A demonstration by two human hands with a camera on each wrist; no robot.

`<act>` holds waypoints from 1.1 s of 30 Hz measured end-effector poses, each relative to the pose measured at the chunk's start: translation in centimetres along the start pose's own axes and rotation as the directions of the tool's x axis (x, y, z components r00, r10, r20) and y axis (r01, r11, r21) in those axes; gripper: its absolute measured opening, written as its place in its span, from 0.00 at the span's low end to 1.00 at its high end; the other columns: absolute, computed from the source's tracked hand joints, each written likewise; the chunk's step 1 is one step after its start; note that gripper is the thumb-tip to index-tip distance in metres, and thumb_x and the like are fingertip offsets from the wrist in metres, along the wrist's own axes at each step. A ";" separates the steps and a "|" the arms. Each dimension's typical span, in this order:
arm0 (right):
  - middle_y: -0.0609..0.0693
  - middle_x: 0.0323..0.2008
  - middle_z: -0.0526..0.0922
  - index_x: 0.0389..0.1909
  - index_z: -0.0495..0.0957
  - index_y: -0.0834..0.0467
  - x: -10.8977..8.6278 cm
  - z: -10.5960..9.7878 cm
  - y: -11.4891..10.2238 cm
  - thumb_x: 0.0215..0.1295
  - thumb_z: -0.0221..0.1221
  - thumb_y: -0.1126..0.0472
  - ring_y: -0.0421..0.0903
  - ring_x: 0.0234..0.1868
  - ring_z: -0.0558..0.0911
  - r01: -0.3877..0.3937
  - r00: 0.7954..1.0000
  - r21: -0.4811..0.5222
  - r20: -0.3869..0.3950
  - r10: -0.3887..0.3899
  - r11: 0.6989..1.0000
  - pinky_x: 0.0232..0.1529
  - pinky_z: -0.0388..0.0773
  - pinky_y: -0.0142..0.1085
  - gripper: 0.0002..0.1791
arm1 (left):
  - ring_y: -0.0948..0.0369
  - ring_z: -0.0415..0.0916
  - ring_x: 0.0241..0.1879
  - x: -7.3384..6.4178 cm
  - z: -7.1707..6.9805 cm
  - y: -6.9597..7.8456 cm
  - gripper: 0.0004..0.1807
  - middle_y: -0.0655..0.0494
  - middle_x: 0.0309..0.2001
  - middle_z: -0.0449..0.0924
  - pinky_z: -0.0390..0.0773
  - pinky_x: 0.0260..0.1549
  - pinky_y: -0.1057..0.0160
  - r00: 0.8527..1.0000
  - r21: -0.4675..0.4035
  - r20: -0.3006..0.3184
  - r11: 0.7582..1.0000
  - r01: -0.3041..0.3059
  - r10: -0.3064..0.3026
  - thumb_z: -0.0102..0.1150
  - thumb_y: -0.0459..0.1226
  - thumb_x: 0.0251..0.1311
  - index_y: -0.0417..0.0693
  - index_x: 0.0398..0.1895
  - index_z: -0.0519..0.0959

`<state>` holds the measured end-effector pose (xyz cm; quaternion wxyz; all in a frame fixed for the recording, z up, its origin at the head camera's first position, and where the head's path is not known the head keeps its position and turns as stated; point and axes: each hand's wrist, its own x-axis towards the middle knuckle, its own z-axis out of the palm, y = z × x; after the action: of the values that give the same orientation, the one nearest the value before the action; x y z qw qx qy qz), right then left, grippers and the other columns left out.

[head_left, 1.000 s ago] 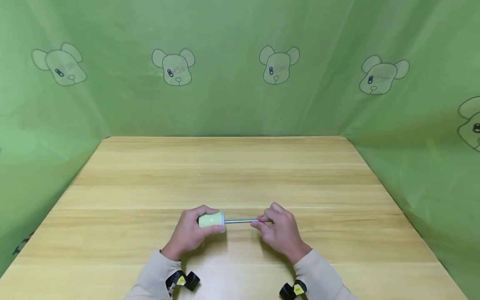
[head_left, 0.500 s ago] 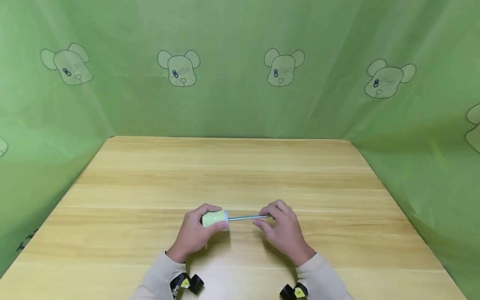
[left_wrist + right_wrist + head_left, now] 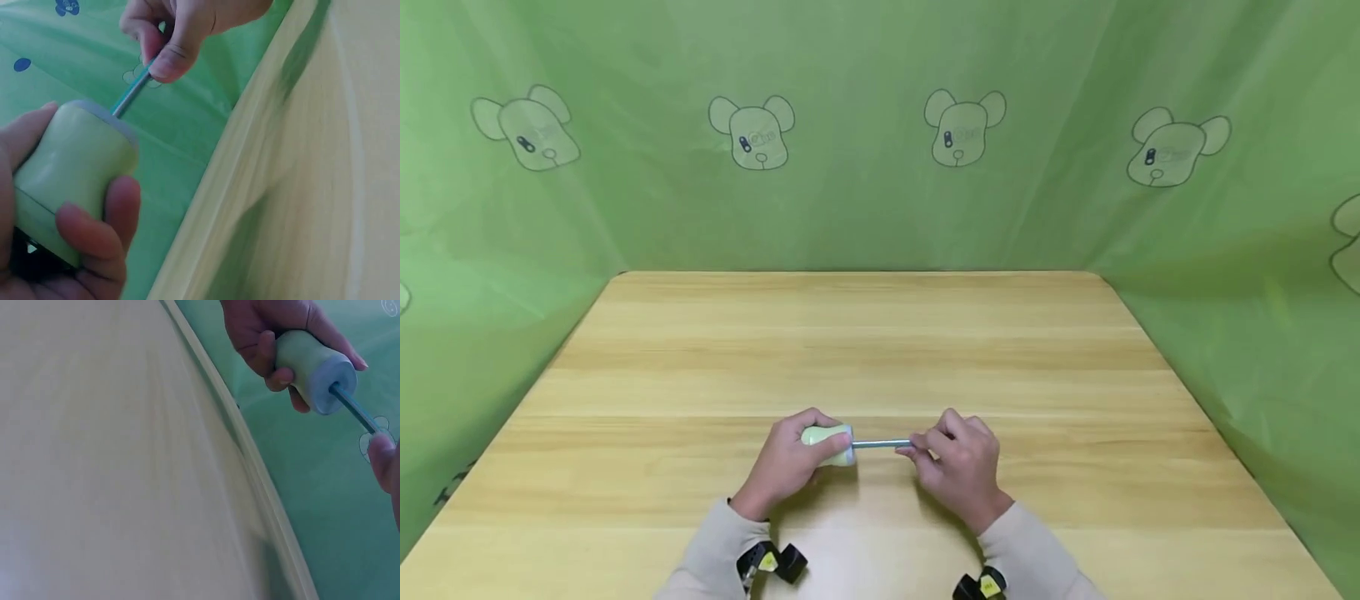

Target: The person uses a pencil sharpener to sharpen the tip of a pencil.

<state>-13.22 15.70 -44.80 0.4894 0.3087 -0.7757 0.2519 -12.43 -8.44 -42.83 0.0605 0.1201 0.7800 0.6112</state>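
Observation:
My left hand [image 3: 777,468] grips a pale green pencil sharpener [image 3: 817,434] with a waisted body and a grey-lilac front face. A slim teal pencil [image 3: 880,443] enters the hole in that face, so its tip is hidden. The thumb and fingers of my right hand [image 3: 964,468] pinch the pencil towards its other end. In the left wrist view, fingers wrap the sharpener [image 3: 78,147], whose bottom end is dark. The right wrist view shows the face of the sharpener [image 3: 303,356] with the pencil [image 3: 355,411] in it. Both things are held above the table.
Beneath the hands lies a light wooden table [image 3: 865,350]. Green cloth [image 3: 850,217] printed with bear heads hangs behind it and along both sides. Each wrist wears a small black camera [image 3: 792,563] under a light sleeve [image 3: 718,546].
My right thumb was off the pencil half a second ago and now pinches it again, with the fingers more curled and a little further left. The left hand keeps the sharpener in nearly the same place.

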 end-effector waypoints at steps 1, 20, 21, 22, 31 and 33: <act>0.42 0.16 0.66 0.15 0.80 0.53 0.1 -0.1 -0.1 0.58 0.66 0.44 0.34 0.12 0.59 -0.024 0.999 -0.001 0.048 0.024 1.000 0.14 0.57 0.29 0.21 | 0.63 0.67 0.14 0.1 0.0 -0.1 0.14 0.53 0.23 0.76 0.69 0.10 0.68 1.000 0.021 -0.001 1.000 -0.011 0.011 0.69 0.41 0.56 0.39 0.37 0.81; 0.48 0.27 0.78 0.26 0.83 0.58 0.4 -0.7 0.2 0.41 0.73 0.45 0.45 0.28 0.77 -0.167 0.962 -0.045 0.210 0.173 0.985 0.33 0.70 0.43 0.21 | 0.58 0.73 0.22 0.0 0.8 -0.9 0.17 0.52 0.30 0.79 0.75 0.17 0.66 0.991 0.064 -0.113 0.996 -0.069 0.076 0.74 0.41 0.49 0.44 0.41 0.82; 0.48 0.27 0.77 0.26 0.82 0.58 0.4 -0.6 0.3 0.46 0.71 0.43 0.45 0.28 0.76 -0.152 0.972 -0.011 0.181 0.151 0.988 0.33 0.71 0.43 0.21 | 0.57 0.73 0.21 0.0 0.7 -0.8 0.17 0.51 0.29 0.79 0.76 0.16 0.65 0.993 0.030 -0.106 0.998 -0.052 0.055 0.74 0.40 0.50 0.43 0.41 0.82; 0.48 0.27 0.76 0.25 0.81 0.59 0.4 -0.6 0.3 0.50 0.68 0.41 0.45 0.27 0.76 -0.138 0.979 0.023 0.156 0.133 0.990 0.33 0.70 0.42 0.22 | 0.57 0.73 0.20 0.0 0.6 -0.7 0.17 0.51 0.29 0.78 0.77 0.16 0.64 0.994 0.000 -0.099 0.999 -0.037 0.037 0.73 0.39 0.51 0.42 0.42 0.82; 0.45 0.18 0.67 0.16 0.78 0.58 0.2 -0.4 0.4 0.55 0.70 0.48 0.38 0.18 0.61 -0.060 0.993 0.141 0.105 0.045 0.988 0.19 0.58 0.26 0.20 | 0.59 0.72 0.16 -0.1 0.1 -0.4 0.14 0.50 0.28 0.78 0.79 0.14 0.60 0.999 -0.025 -0.045 1.000 -0.016 0.014 0.71 0.37 0.53 0.38 0.39 0.81; 0.43 0.17 0.69 0.16 0.77 0.56 0.6 -0.9 0.2 0.51 0.73 0.53 0.36 0.17 0.62 -0.277 0.929 0.180 0.302 0.215 0.944 0.17 0.59 0.25 0.17 | 0.60 0.73 0.18 -0.1 0.1 -0.4 0.14 0.50 0.29 0.80 0.79 0.15 0.62 0.998 0.029 -0.042 0.998 -0.048 0.049 0.72 0.38 0.52 0.40 0.38 0.82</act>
<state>-13.00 16.29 -43.96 0.3029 0.2928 -0.8367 0.3499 -12.35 -8.42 -43.25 0.0275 0.1267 0.7866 0.6037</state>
